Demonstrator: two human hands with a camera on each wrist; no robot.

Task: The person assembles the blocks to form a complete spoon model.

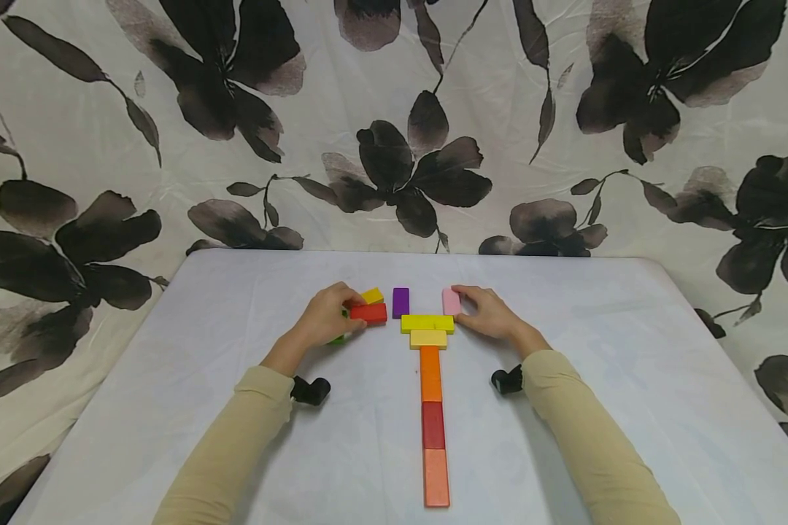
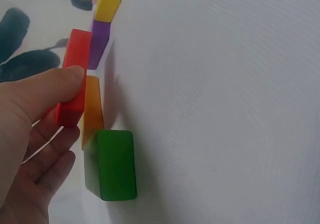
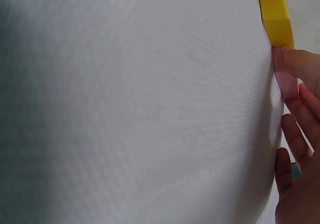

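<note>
Between thumb and fingers, my left hand (image 1: 327,318) pinches a red block (image 1: 368,314), which in the left wrist view appears lifted off the table. Close by are a yellow-orange block (image 1: 372,296) and a green block (image 2: 117,165), mostly hidden by the hand in the head view. My right hand (image 1: 489,315) pinches a pink block (image 1: 451,301) that stands by the right end of a bright yellow bar (image 1: 427,324). Near that bar's left end is a purple block (image 1: 400,302). A pale yellow block (image 1: 428,339) touches the bar from below.
A column runs toward the near edge from the pale yellow block: an orange block (image 1: 430,373), a dark red block (image 1: 433,425) and a salmon block (image 1: 436,477). White cloth covers the table (image 1: 236,273). A floral curtain (image 1: 341,87) hangs behind its far edge.
</note>
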